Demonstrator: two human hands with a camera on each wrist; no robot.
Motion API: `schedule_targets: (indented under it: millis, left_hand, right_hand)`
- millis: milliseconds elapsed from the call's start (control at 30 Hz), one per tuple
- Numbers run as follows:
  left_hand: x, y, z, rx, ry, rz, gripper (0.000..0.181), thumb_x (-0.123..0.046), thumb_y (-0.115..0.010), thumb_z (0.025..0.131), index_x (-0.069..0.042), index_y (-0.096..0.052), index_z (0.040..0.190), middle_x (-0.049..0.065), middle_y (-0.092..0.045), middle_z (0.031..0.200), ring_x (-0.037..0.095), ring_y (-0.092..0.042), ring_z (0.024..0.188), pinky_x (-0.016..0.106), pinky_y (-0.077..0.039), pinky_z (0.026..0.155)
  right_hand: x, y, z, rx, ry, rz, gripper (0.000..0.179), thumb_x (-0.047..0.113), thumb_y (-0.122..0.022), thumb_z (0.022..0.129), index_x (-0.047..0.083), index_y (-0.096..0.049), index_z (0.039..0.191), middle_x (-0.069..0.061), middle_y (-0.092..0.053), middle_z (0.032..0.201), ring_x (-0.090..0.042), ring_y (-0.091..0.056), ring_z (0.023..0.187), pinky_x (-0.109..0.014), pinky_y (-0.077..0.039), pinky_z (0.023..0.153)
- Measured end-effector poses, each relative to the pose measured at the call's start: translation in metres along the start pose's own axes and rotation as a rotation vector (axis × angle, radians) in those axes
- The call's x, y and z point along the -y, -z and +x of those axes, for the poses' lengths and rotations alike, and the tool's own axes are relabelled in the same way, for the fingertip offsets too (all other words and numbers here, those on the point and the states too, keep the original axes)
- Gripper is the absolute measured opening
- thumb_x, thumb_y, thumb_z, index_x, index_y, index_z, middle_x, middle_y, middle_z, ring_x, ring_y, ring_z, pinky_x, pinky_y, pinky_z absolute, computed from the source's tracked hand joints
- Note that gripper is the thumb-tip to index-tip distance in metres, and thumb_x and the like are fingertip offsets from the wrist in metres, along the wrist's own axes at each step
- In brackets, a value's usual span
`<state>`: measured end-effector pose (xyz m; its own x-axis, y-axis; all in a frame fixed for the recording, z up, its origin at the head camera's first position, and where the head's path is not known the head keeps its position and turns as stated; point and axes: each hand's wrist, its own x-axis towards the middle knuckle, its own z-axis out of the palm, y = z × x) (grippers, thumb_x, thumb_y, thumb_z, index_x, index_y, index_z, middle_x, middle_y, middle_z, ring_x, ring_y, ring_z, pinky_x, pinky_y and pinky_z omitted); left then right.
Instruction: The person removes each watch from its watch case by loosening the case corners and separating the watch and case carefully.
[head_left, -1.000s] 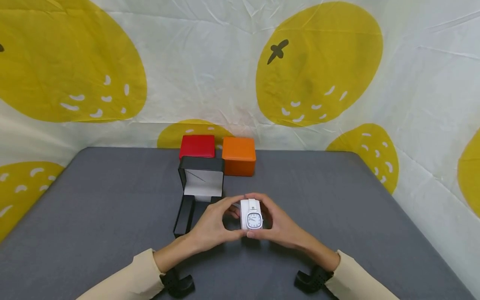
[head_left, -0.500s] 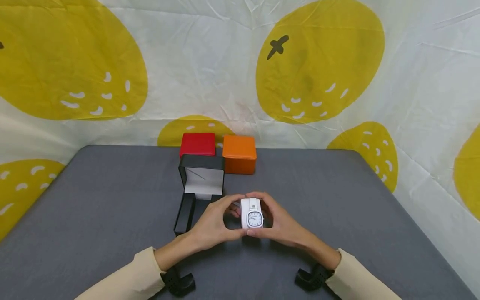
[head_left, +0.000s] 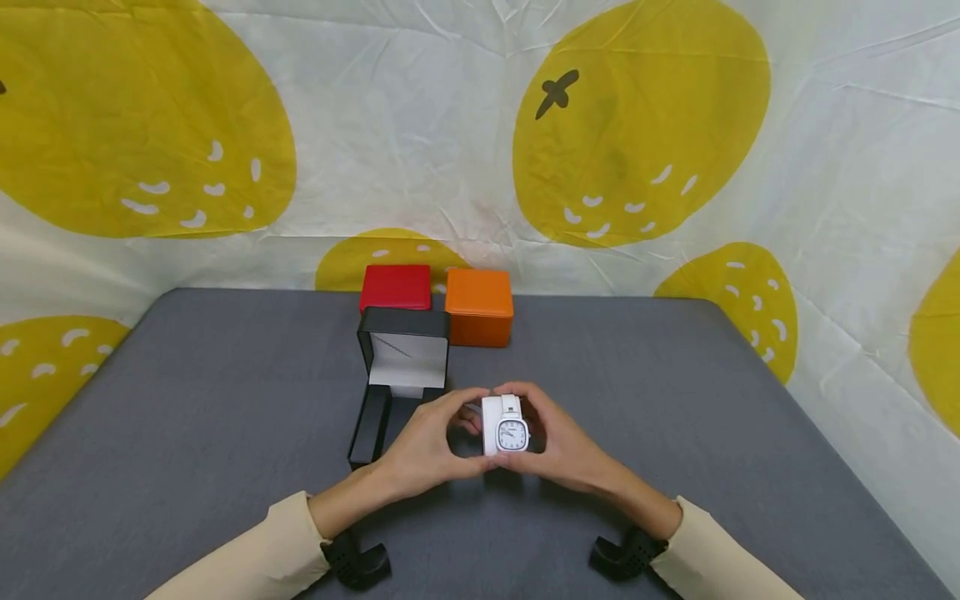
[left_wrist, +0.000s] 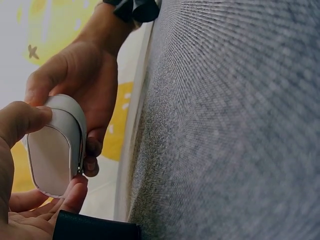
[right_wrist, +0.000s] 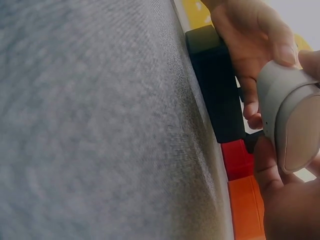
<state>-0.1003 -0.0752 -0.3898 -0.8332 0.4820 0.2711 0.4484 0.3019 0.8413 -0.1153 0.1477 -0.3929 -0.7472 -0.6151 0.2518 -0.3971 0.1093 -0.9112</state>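
A white wristwatch with a squarish dial is wrapped round a white cushion, held above the table between both hands. My left hand grips the cushion from the left, thumb at the near end and fingertips at the far end. From the right, my right hand holds the watch and cushion the same way. In the left wrist view the white strap curves round the cushion's padded side. Behind my left hand stands a black watch box, its lid raised and its pale lining showing.
A closed red box and a closed orange box stand behind the black one, near the far edge of the grey table. A white cloth with yellow fruit print hangs behind.
The watch and cushion have shifted very slightly to the right between the hands. Both hands keep their hold. The head view has tilted a little, and the boxes stay in place.
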Motion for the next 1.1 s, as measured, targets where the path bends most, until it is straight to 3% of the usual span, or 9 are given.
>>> schedule_targets:
  millis: [333, 600, 933, 1100]
  left_hand:
    - [-0.0003, 0.0, 0.0004, -0.007, 0.008, 0.013, 0.074, -0.017, -0.085, 0.071, -0.002, -0.049, 0.133, 0.001, -0.058, 0.111, 0.015, -0.06, 0.091, 0.036, -0.052, 0.083]
    - [0.0011, -0.0005, 0.0002, -0.021, 0.009, 0.003, 0.073, -0.019, -0.084, 0.072, -0.002, -0.048, 0.133, 0.002, -0.058, 0.111, 0.014, -0.06, 0.091, 0.035, -0.052, 0.084]
    - [0.0, -0.0002, 0.0002, -0.003, 0.002, 0.031, 0.074, -0.014, -0.084, 0.071, -0.001, -0.047, 0.134, 0.001, -0.056, 0.112, 0.013, -0.058, 0.093, 0.033, -0.051, 0.084]
    - [-0.0002, 0.0002, 0.0003, -0.008, 0.017, 0.026, 0.073, -0.015, -0.084, 0.072, -0.002, -0.047, 0.134, 0.001, -0.057, 0.112, 0.012, -0.059, 0.092, 0.032, -0.051, 0.084]
  right_hand:
    - [0.0006, 0.0004, -0.001, 0.02, -0.019, -0.032, 0.066, 0.01, -0.073, 0.083, 0.011, -0.038, 0.138, -0.007, -0.049, 0.125, -0.024, -0.052, 0.104, -0.03, -0.047, 0.087]
    - [0.0017, 0.0004, -0.0018, -0.028, -0.08, -0.059, 0.068, 0.014, -0.077, 0.081, 0.01, -0.04, 0.138, -0.006, -0.051, 0.124, -0.023, -0.054, 0.103, -0.03, -0.046, 0.087]
    - [0.0017, 0.0033, -0.0015, 0.019, -0.03, -0.071, 0.068, 0.011, -0.074, 0.081, 0.007, -0.038, 0.138, -0.007, -0.05, 0.123, -0.023, -0.053, 0.102, -0.03, -0.048, 0.085]
    - [0.0045, 0.0027, -0.0016, -0.01, -0.078, -0.116, 0.068, 0.016, -0.075, 0.081, 0.007, -0.038, 0.138, -0.006, -0.051, 0.121, -0.022, -0.054, 0.1, -0.031, -0.047, 0.085]
